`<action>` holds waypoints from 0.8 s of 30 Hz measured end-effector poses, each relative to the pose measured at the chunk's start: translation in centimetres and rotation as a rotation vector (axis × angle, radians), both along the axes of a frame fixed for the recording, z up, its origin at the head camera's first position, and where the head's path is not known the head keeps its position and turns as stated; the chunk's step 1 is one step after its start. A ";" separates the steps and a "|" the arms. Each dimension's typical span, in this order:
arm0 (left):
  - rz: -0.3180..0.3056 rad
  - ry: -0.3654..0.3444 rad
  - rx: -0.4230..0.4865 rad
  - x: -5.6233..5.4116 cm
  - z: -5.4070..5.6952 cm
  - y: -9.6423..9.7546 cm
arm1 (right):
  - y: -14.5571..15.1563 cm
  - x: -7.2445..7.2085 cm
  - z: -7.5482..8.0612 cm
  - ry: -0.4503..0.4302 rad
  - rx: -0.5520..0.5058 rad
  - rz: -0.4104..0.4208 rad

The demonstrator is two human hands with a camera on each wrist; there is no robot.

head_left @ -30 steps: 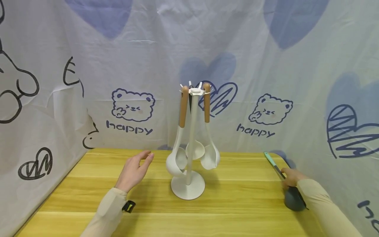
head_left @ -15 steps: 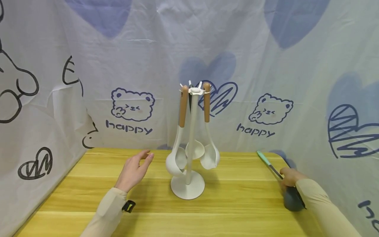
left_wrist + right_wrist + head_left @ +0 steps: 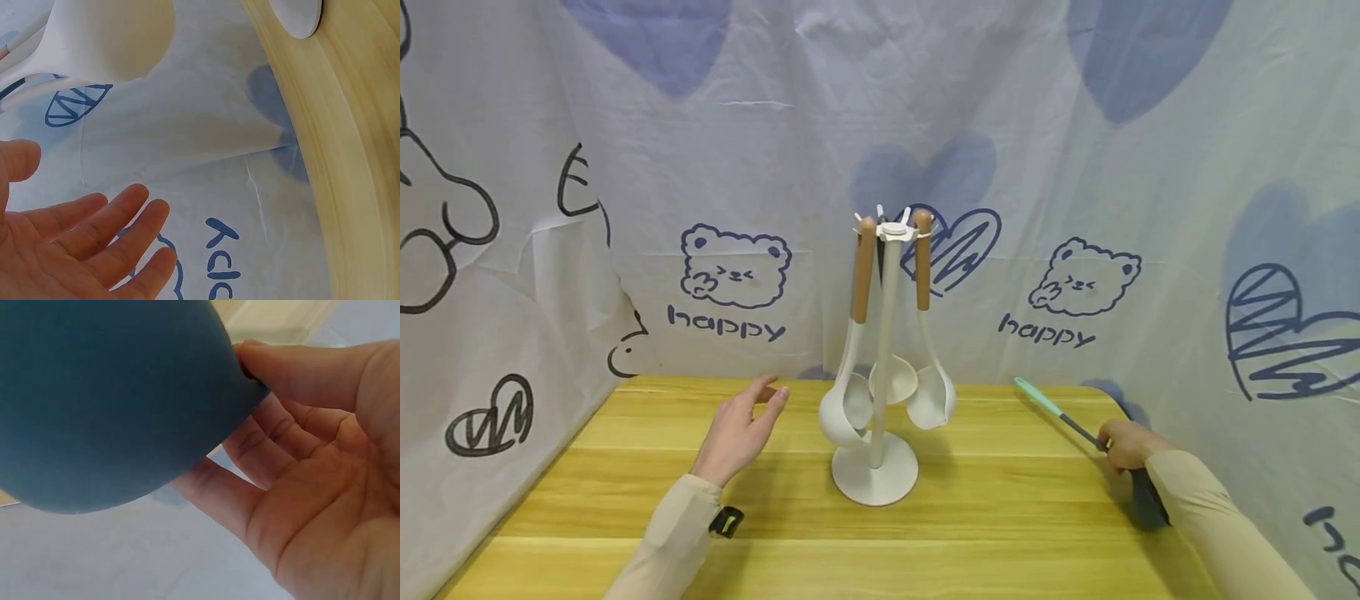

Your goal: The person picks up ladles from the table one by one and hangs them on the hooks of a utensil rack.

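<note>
Out at the right side of the table, my right hand point(image 3: 1129, 446) pinches a ladle point(image 3: 1039, 396) by its dark shaft, near the bowl. Its mint-green handle points away, toward the back and left. In the right wrist view the dark blue-grey bowl point(image 3: 112, 406) fills the left side, thumb and fingers at its neck. My left hand point(image 3: 739, 429) holds nothing, its fingers loosely extended left of a white utensil stand point(image 3: 876, 492). White ladles with wooden handles hang there, one at left point(image 3: 863, 275), one at right point(image 3: 922, 275). Another pale bowl point(image 3: 898, 379) shows behind the pole.
The wooden table point(image 3: 1000, 533) ends at the back against a printed cloth point(image 3: 820, 125), which also hangs along both sides. The stand rises mid-table between my hands, with thin hooks point(image 3: 895, 227) around its top.
The ladle's green handle has swung left, toward the stand, and its bowl has turned in my right hand. That hand shifted slightly left. My left hand and the stand stay put.
</note>
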State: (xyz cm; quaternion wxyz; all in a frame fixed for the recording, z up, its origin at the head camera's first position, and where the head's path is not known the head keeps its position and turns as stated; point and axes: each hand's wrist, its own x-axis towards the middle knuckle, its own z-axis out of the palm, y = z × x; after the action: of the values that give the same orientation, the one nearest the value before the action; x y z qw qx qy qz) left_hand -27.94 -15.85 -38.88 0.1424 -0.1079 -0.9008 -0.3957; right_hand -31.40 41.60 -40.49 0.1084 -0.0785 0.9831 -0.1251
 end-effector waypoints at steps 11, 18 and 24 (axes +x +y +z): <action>-0.013 0.012 0.038 -0.4 1.1 -0.4 | -2.1 -0.4 -0.2 0.036 -0.052 0.052; -0.020 0.033 0.060 -0.7 2.4 -0.4 | -3.2 -0.4 -0.7 0.064 -0.118 0.069; -0.022 0.095 0.049 -0.9 3.4 0.0 | -3.7 -0.4 -0.7 0.082 -0.133 0.090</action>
State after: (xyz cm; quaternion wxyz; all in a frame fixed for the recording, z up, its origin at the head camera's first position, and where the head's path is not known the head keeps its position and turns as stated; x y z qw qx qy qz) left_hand -28.80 -15.86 -35.47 0.1833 -0.1330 -0.8818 -0.4136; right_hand -31.82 37.89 -41.17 0.0684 -0.1347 0.9717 -0.1816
